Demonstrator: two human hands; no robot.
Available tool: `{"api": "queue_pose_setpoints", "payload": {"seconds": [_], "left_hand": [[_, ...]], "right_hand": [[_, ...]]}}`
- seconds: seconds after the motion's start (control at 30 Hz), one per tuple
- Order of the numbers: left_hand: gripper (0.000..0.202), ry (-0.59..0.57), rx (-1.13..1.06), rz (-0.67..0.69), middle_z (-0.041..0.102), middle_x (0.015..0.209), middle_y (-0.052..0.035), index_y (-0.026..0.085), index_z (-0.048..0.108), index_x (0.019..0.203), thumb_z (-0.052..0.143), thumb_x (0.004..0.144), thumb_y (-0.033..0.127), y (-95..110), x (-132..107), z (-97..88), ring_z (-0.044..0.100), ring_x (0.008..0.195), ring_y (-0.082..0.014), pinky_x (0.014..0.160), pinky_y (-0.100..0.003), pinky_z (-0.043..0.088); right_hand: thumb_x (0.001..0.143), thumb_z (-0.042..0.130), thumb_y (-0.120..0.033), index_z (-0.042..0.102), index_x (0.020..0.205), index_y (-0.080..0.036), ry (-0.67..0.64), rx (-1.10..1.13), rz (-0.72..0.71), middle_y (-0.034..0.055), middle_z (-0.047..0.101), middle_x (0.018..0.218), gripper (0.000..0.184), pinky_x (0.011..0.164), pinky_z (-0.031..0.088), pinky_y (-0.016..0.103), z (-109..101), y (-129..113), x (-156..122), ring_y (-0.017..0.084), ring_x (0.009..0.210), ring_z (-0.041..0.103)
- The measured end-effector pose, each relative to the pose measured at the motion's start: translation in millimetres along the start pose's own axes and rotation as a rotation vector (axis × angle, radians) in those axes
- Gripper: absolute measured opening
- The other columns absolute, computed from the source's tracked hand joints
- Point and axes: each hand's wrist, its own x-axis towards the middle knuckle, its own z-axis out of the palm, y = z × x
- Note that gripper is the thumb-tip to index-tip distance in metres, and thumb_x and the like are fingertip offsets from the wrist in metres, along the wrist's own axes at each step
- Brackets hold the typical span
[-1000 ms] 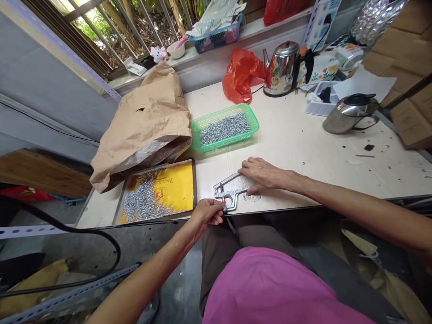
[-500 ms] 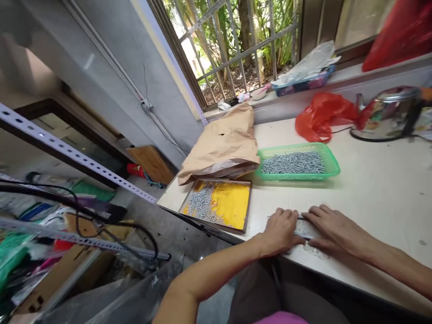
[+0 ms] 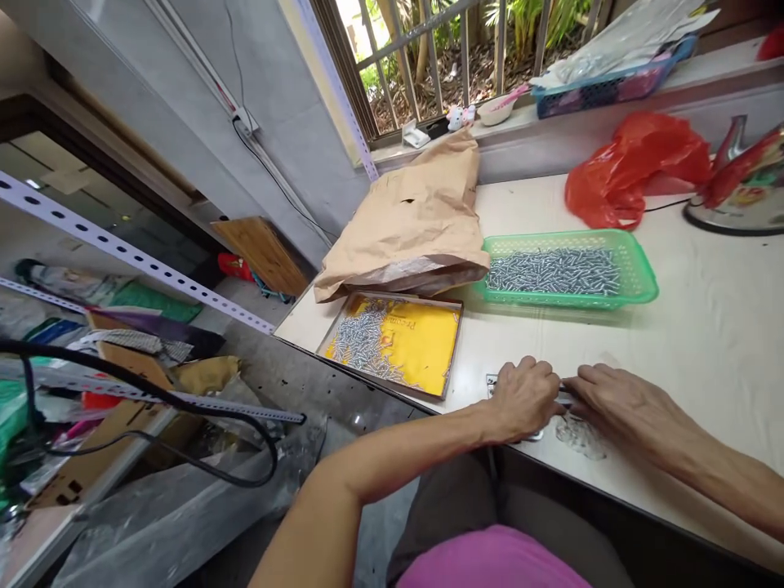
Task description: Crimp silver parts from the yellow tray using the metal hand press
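Observation:
My left hand is closed, knuckles up, over a flat metal piece near the table's front edge. Past its knuckles a plate-like end with holes sticks out, and another shiny bit shows beneath the hand. Just to the right, my right hand has its fingers closed on a narrow grey metal strip that runs between the hands. Whether the strip and the plate end are one piece is hidden. A clear crumpled patch, perhaps plastic, lies under my right hand.
Small silver screws lie in a shallow tray with a yellow bottom. More screws fill a green basket. Behind are a brown paper bag, a red plastic bag and a kettle.
My view has tilted down and shifted left. My left hand has curled tighter, and the plate end with holes now shows beside it. Less of the metal strip is visible between my hands.

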Motion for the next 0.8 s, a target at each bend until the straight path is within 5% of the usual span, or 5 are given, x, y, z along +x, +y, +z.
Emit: {"api": "queue_pose_setpoints", "payload": {"seconds": [0.17, 0.47, 0.67, 0.8], "left_hand": [[0.026, -0.006, -0.028, -0.02, 0.06, 0.095, -0.0078, 0.014, 0.064, 0.094, 0.056, 0.09, 0.038, 3, 2, 2.9, 0.053, 0.099, -0.0226, 0.073, -0.035, 0.05], [0.023, 0.07, -0.015, -0.024, 0.062, 0.099, -0.0111, 0.013, 0.061, 0.105, 0.053, 0.093, 0.031, 0, -4, 15.0, 0.055, 0.103, -0.0246, 0.082, -0.038, 0.051], [0.026, 0.296, -0.106, 0.011, 0.048, 0.14, -0.0159, 0.018, 0.058, 0.117, 0.054, 0.091, 0.019, -5, -26, 32.3, 0.042, 0.134, -0.0279, 0.105, -0.044, 0.043], [0.029, 0.336, -0.107, 0.1, 0.046, 0.144, -0.0136, 0.02, 0.06, 0.117, 0.047, 0.092, 0.012, 6, -38, 40.4, 0.038, 0.137, -0.0273, 0.104, -0.043, 0.044]], "right_hand": [[0.092, 0.04, -0.03, 0.051, 0.067, -0.026, 0.027, 0.071, 0.019, 0.0061, 0.053, 0.069, 0.028, 0.061, 0.039, 0.039, -4, -4, -1, 0.022, 0.062, 0.052], [0.095, 0.043, -0.042, 0.061, 0.089, -0.019, -0.02, -0.055, 0.019, 0.0089, 0.058, 0.082, 0.029, 0.07, 0.04, 0.037, -11, -10, 0, 0.025, 0.077, 0.055], [0.088, 0.053, -0.057, 0.064, 0.107, -0.015, -0.044, -0.05, 0.022, 0.0128, 0.06, 0.093, 0.047, 0.077, 0.042, 0.037, -32, -9, 3, 0.026, 0.087, 0.055], [0.097, 0.042, -0.042, 0.062, 0.115, -0.015, -0.079, 0.046, 0.062, 0.0123, 0.06, 0.099, 0.038, 0.078, 0.042, 0.033, -39, -6, 5, 0.023, 0.09, 0.056]]}}
